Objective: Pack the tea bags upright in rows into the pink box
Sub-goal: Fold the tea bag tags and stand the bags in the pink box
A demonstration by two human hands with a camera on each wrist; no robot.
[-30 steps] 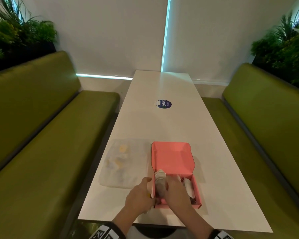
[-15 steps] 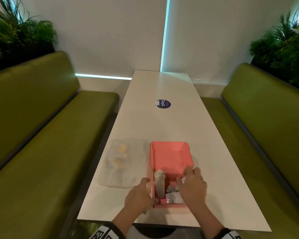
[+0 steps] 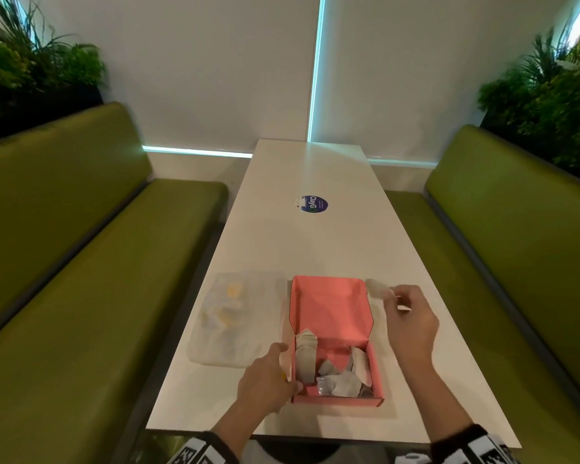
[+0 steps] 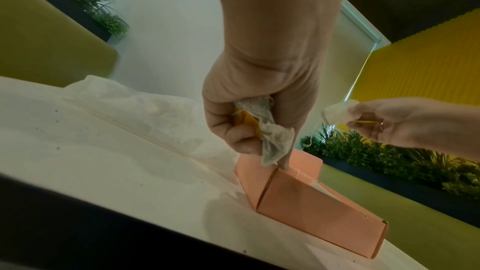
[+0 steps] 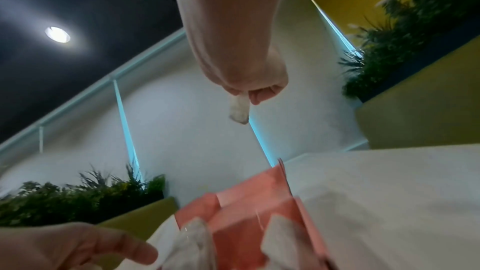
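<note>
Nearest the viewer, the left hand (image 3: 267, 383) is resting against the near left corner of the pink box (image 3: 335, 401), fingers curled round a small bunch of tea bags (image 4: 270, 130) with a yellow tag showing among them; one finger is pressing down on the box wall, probably to keep the light carton from sliding while it is being filled. Inside the box, a row of bags (image 3: 305, 358) is standing upright along the left wall, while the loose bags (image 3: 340, 380) in the middle and right are lying tilted or flat, so the rows are judged only partly built. The hinged lid (image 3: 330, 306) is standing open behind the tray, leaving the interior free for access from above. Beside the lid's right edge, the right hand (image 3: 411, 321) is hovering above the table (image 3: 315, 242), thumb and fingers pinching a single tea bag (image 3: 375, 289) that is hanging clear of the box; whether the grip is on the paper or on the string is hard to tell, since the right wrist view is blurred. Holding this bag apart is likely giving room to turn it upright before it is being lowered in. Left of the box, a clear plastic bag (image 3: 231, 316) holding further bags with yellow tags is lying flat, within reach as the supply. Farther along the table, a round blue sticker (image 3: 313, 204) is lying well apart from the work
</note>
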